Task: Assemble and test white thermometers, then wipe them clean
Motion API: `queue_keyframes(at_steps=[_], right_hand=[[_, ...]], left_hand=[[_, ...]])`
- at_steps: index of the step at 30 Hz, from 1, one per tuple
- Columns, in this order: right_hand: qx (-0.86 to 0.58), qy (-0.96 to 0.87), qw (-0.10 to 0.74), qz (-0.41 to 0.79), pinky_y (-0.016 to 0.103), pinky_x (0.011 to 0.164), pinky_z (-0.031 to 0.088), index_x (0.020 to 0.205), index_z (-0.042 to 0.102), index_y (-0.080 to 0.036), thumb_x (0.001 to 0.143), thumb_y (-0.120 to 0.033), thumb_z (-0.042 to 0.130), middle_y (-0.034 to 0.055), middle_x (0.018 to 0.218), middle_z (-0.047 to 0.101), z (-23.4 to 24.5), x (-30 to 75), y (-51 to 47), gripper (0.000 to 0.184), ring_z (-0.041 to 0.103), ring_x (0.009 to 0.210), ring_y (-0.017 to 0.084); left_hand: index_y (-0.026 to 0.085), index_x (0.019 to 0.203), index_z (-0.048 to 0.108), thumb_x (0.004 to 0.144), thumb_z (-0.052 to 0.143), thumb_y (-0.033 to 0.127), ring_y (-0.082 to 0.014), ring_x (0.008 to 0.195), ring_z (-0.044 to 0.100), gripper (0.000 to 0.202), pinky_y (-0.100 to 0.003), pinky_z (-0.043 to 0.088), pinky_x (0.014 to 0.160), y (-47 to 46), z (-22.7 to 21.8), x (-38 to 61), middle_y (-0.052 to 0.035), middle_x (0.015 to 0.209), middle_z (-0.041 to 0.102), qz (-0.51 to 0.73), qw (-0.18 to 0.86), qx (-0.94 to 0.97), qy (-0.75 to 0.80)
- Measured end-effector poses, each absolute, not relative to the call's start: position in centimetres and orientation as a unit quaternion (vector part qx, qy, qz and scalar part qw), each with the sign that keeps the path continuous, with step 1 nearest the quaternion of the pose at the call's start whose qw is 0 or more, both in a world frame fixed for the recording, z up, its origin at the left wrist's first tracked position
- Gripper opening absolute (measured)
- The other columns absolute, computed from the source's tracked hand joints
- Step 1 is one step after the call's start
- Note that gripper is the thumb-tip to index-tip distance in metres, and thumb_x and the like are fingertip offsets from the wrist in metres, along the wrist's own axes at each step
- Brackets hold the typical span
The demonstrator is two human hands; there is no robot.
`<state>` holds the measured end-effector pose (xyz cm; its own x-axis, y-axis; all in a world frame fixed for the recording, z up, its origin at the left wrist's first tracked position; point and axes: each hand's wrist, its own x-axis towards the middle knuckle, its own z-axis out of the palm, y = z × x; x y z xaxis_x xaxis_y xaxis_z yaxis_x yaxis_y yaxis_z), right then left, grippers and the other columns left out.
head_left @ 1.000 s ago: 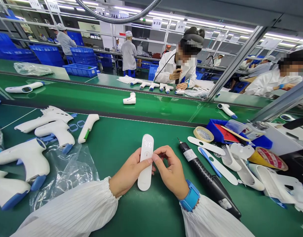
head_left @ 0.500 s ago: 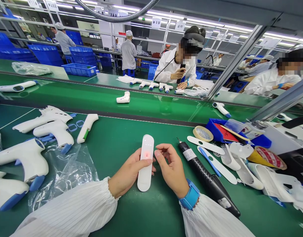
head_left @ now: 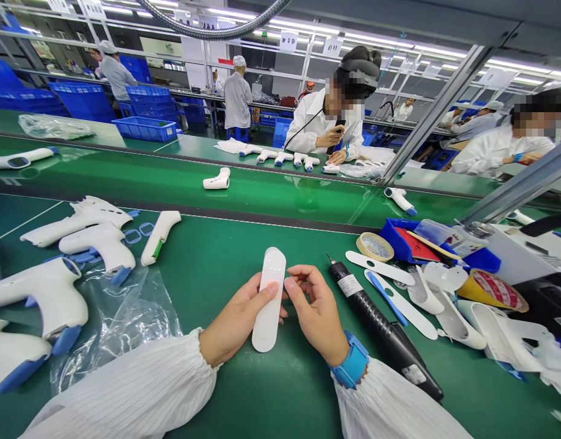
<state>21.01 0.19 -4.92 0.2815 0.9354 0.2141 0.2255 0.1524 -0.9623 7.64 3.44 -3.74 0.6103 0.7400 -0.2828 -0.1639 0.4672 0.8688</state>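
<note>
My left hand (head_left: 237, 314) is closed around a long white device (head_left: 266, 323) with rounded ends, held upright over the green bench. The thumb lies across its front, over a faint red glow. My right hand (head_left: 319, 314) is loosely curled close to the device's right edge, thumb and fingertips a little apart with nothing visible between them. Whether its fingertips touch the device I cannot tell. Right of that hand lies a black electric screwdriver (head_left: 376, 320). White thermometer-gun housings (head_left: 42, 292) with blue parts lie on the left, some on a clear plastic bag (head_left: 125, 317).
Several white shells (head_left: 449, 311) are heaped on the right, by a tape roll (head_left: 374, 246) and a blue tray (head_left: 486, 261). Beyond the bench runs a green belt (head_left: 280, 201) carrying a white thermometer gun (head_left: 217, 179). A co-worker (head_left: 308, 125) sits across it.
My left thumb has moved up the device onto the red glow, and the device leans slightly more. The thermometer guns on the belt have shifted left. My right hand has barely moved.
</note>
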Motion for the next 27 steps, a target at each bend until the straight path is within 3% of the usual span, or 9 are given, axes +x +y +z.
queue_keyframes(at_steps=[6,10,17,27], right_hand=[[-0.572,-0.462,0.589,0.335,0.03,0.069,0.046,0.1,0.053,-0.021,0.081,-0.034,0.055,0.0033,0.087,0.058,-5.1,21.4,0.6,0.023,0.055,0.08,0.016],[-0.521,-0.361,0.607,0.48,0.033,0.075,0.047,0.113,0.052,-0.022,0.084,-0.049,0.045,0.0068,0.107,0.059,-5.1,21.9,1.1,0.04,0.055,0.093,0.019],[-0.457,-0.321,0.582,0.591,0.037,0.082,0.046,0.108,0.058,-0.02,0.084,-0.06,0.032,0.0087,0.105,0.063,-4.8,22.1,1.4,0.053,0.057,0.096,0.022],[-0.458,-0.328,0.565,0.603,0.031,0.064,0.047,0.107,0.059,-0.02,0.083,-0.063,0.032,0.0085,0.11,0.062,-4.7,22.1,1.3,0.056,0.058,0.094,0.023]], left_hand=[[0.018,0.088,0.054,0.079,0.054,0.044,-0.0108,0.062,0.055,0.027,-0.026,0.045,0.06,3.4,-3.3,7.5,-0.0018,0.083,0.057,0.28,0.772,0.435,0.369],[0.016,0.087,0.054,0.08,0.054,0.043,-0.0112,0.057,0.055,0.027,-0.026,0.046,0.056,3.1,-2.9,7.5,-0.0024,0.074,0.058,0.238,0.802,0.43,0.34],[0.017,0.093,0.053,0.082,0.048,0.045,-0.0136,0.062,0.057,0.031,-0.029,0.048,0.059,2.9,-3.5,7.8,-0.0052,0.084,0.059,0.225,0.837,0.391,0.309],[0.014,0.089,0.06,0.082,0.039,0.057,-0.0151,0.065,0.057,0.048,-0.031,0.047,0.065,3.0,-3.4,7.7,-0.0079,0.086,0.059,0.218,0.837,0.384,0.322]])
